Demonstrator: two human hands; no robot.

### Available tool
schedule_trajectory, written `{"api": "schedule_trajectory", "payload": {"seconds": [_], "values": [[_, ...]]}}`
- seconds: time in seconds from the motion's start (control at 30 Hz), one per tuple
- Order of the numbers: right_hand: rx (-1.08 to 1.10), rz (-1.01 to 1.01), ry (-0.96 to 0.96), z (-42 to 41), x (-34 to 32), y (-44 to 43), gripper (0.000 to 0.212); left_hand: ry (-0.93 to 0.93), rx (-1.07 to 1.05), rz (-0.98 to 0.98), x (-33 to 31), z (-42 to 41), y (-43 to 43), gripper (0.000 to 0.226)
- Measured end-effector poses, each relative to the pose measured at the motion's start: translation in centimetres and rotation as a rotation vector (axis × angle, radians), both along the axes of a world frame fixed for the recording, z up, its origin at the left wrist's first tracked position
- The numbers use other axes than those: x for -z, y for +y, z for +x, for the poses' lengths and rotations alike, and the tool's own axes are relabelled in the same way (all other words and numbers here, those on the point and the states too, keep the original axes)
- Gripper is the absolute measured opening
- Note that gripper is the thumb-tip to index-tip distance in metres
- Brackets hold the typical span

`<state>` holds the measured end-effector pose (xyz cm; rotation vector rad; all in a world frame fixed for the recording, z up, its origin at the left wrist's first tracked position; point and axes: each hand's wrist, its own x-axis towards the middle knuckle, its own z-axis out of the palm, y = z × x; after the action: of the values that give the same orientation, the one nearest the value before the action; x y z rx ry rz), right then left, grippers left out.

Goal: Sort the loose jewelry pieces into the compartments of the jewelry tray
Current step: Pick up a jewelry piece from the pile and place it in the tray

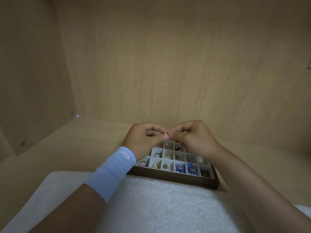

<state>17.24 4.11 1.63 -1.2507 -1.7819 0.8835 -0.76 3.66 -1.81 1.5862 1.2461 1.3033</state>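
A dark wooden jewelry tray (175, 179) with pale lined compartments lies on the shelf below my hands. Its cells hold rings (155, 165), a green piece (165, 166), blue beads (180, 168) and a dark piece (204, 174). Above the tray's far rows, my left hand (143, 138) and my right hand (193, 137) meet fingertip to fingertip. Together they pinch a small gold earring (166, 135) with a thin part hanging down toward a cell. My hands hide the tray's back rows.
A white fluffy cloth (151, 204) covers the near part of the shelf, touching the tray's front edge. Wooden cabinet walls (168, 64) close in behind and on the left. A light blue wristband (114, 170) is on my left forearm.
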Motion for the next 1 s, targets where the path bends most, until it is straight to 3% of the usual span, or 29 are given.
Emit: {"api": "schedule_trajectory", "payload": {"seconds": [0.27, 0.47, 0.6, 0.7, 0.77, 1.0], "values": [[0.004, -0.081, 0.139, -0.3, 0.3, -0.4, 0.008, -0.019, -0.006, 0.041, -0.2, 0.0, -0.1, 0.014], [0.009, -0.059, 0.075, 0.0, 0.9, 0.1, 0.012, 0.001, 0.025, 0.059, 0.3, 0.2, 0.0, 0.013], [-0.04, 0.025, -0.163, 0.6, 1.6, 0.4, 0.013, 0.22, 0.087, 0.047, 1.2, -0.2, 0.5, 0.013], [-0.128, 0.164, -0.545, 0.8, 1.7, 0.3, 0.011, 0.608, 0.062, 0.128, 1.6, -0.8, 0.6, 0.008], [-0.154, 0.257, -0.757, 0.6, 2.0, 0.2, 0.009, 0.693, 0.051, 0.144, 1.5, -0.9, 0.5, 0.014], [-0.124, 0.296, -0.909, -0.4, 2.1, 0.2, 0.013, 0.873, 0.071, 0.177, 1.9, -1.0, 0.6, 0.021]]}}
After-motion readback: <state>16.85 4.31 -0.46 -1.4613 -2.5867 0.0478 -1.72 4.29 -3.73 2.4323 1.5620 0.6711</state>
